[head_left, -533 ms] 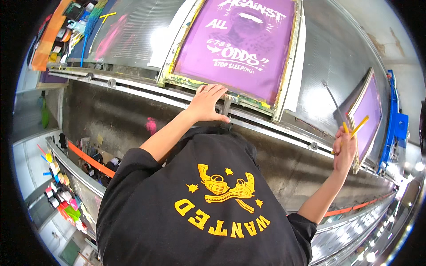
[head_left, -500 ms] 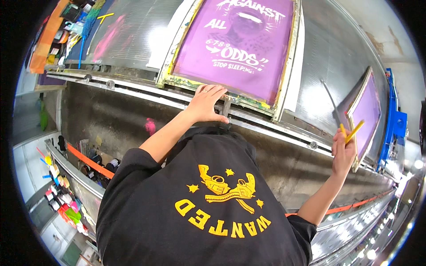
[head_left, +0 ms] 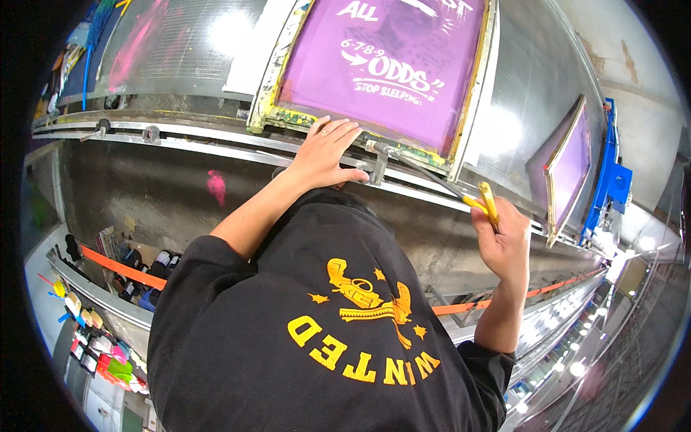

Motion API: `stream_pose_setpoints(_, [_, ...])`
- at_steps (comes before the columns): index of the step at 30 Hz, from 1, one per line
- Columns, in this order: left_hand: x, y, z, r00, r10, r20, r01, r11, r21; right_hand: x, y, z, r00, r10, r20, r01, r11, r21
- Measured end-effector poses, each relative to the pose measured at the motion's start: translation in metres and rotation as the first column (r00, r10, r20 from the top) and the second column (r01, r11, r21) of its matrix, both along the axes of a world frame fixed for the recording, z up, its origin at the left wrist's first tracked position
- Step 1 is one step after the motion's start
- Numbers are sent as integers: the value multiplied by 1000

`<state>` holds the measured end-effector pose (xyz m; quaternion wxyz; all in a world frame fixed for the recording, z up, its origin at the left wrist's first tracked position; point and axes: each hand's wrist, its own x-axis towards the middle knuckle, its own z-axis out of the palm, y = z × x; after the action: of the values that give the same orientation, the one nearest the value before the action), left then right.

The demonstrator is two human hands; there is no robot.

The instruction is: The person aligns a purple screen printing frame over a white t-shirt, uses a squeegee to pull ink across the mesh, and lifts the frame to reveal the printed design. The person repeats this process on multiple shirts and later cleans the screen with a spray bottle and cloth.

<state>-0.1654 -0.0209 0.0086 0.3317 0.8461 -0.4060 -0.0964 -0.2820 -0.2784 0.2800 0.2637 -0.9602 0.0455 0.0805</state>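
A screen-printing frame [head_left: 281, 72] with purple mesh, see-through lettering and paint-flecked bars lies on the far table. My left hand [head_left: 324, 155] rests at its near edge, fingers stretched over the frame bar and thumb apart below, beside a small metal clamp [head_left: 379, 167] on the rail. My right hand [head_left: 507, 241] is closed round the yellow handle of a T-handle wrench [head_left: 489, 198]. The long grey shaft points left along the near frame bar, with its tip at or close to the clamp; actual contact is unclear.
A metal rail [head_left: 216, 150] runs along the table's near edge. At the right leans a smaller purple-mesh frame [head_left: 568, 165], beside a blue metal fixture [head_left: 620, 183]. Below the rail an orange strip [head_left: 122, 268] crosses near several bottles. Part of another yellow tool [head_left: 124, 7] shows at the top left.
My right hand has moved left with the T-handle wrench, whose shaft has swung from pointing up to pointing left at the clamp. My left hand stays at the frame's edge; the view has shifted.
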Motion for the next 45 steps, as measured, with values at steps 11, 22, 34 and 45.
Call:
stream_pose_setpoints(11, [54,-2,62,740,-24,-673,-394,795,-461,50,55,14,859,-187,-477,288,946,148])
stream_pose_setpoints(22, [65,-54,198,921,-238,-309,-84,652,-754,86,35,1,915,222,-337,-172,970,170])
stream_pose_setpoints(34, [52,-79,214,994,-3,-105,-48,875,-482,48,10,-6,936,125,-328,-33,961,275])
stream_pose_setpoints(45, [56,-71,212,963,-156,-218,34,877,-479,49,27,-21,954,176,-243,-114,962,250])
